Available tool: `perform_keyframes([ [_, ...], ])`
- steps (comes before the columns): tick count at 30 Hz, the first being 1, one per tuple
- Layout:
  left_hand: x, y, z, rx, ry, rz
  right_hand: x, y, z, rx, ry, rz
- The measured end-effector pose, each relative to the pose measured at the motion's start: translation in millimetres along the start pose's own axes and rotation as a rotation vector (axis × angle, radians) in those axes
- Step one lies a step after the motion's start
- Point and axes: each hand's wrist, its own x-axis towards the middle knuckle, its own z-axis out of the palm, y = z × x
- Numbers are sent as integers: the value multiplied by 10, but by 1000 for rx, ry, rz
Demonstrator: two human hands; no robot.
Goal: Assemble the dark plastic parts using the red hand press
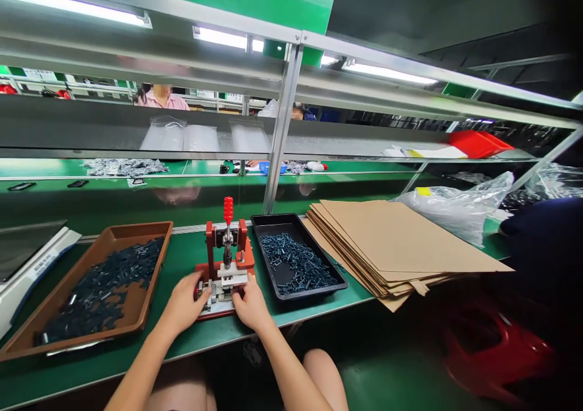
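Observation:
A red toggle-clamp fixture [248, 259] stands on the green bench in front of me, its red handle [228, 210] pointing straight up. My left hand [184, 305] is closed around the left side of the fixture's metal base, thumb on the near side. At the base's right side, my right hand [251, 305] has its fingers curled against the metal blocks [233, 277]. Any small part between those fingers is hidden. To the left lies a brown tray [155, 277] of small dark pieces; to the right, a black tray [310, 292] holds many thin dark pieces.
Brown cardboard sheets [387, 235] are stacked right of the black tray, overhanging the bench edge. A white-edged device [36, 271] sits far left. Transparent bags [455, 201] lie behind the cardboard. A metal post [279, 138] rises behind the fixture. A red stool [501, 344] stands lower right.

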Motion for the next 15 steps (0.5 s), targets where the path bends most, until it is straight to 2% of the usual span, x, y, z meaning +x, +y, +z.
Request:
perform_keyframes([
  [1,-29,-84,51,-13,-53,-45,-3,-18,9,-10,4,8],
  [3,-55,-159,128,-53,-60,-122,-4,-38,25,-16,11,17],
  [5,-64,-164,167,-169,19,-195,-1,-38,38,-7,10,21],
  [8,-83,-156,174,-559,203,-337,11,-9,61,1,8,41],
  [10,-100,-167,168,-770,276,-397,25,18,82,8,17,70],
  [12,-112,-183,167,-837,293,-402,45,41,106,36,32,102],
  [15,-116,-201,184,-824,331,-388,87,60,125,123,50,99],
])
